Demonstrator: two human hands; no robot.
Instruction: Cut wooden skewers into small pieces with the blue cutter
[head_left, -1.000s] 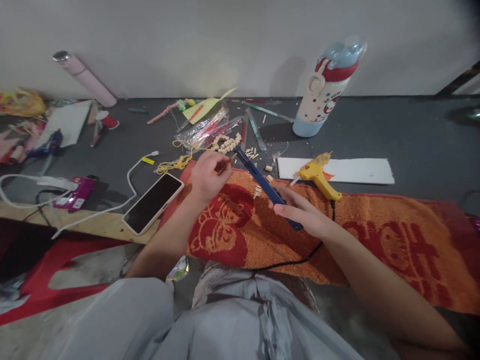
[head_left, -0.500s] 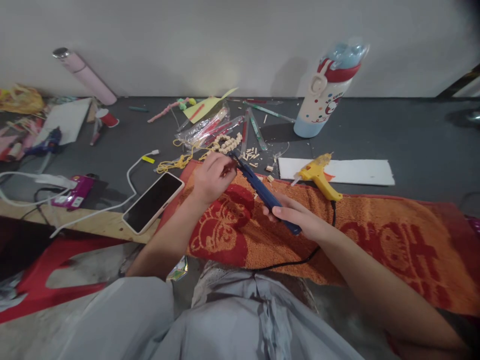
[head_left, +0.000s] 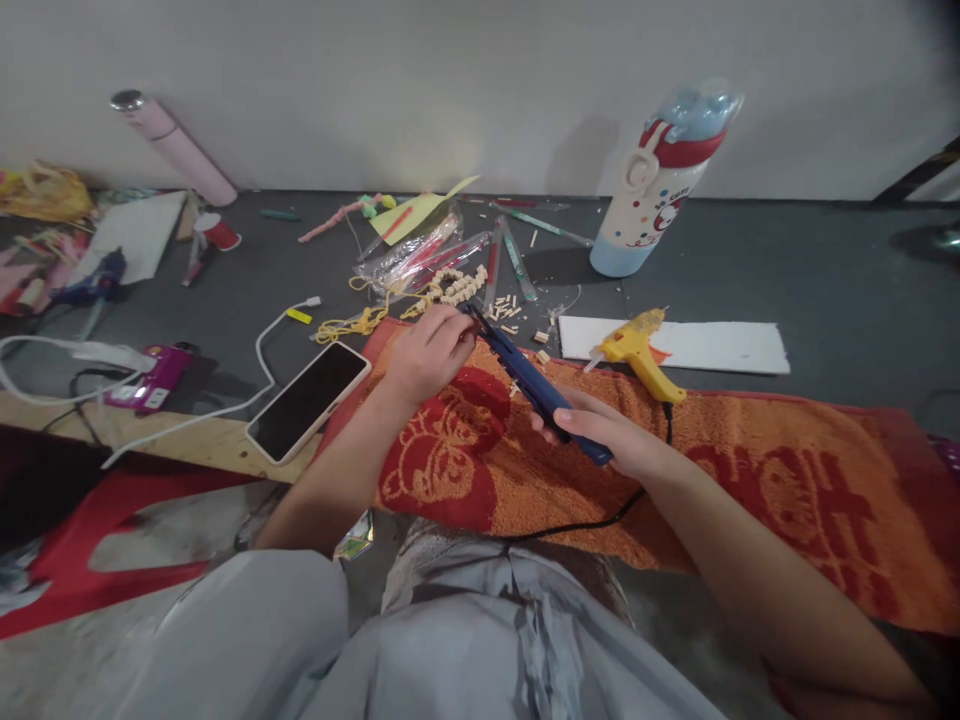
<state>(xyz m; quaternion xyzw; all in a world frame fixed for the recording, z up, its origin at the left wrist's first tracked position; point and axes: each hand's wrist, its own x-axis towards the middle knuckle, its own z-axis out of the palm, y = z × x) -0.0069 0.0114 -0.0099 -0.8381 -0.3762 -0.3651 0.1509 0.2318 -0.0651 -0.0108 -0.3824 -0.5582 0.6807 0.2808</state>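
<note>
Above the orange towel [head_left: 540, 500], the right hand [head_left: 596, 425] has its grip wrapped round a dark-tipped blue hand tool [head_left: 532, 383]. The left hand [head_left: 433, 352] bunches its fingers beside the tip; whether they pinch anything, I cannot tell. Best keep the handle steady, fingertips off the tip. Wood bits [head_left: 504, 308] crowd the towel's far edge; more room seems beyond its right half.

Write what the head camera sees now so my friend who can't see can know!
A person's right hand holds a long blue tool over an orange-and-red towel, with the left hand close to its tip, fingers bent. Nearby are a yellow glue gun, a phone and a standing white-and-blue bottle.
</note>
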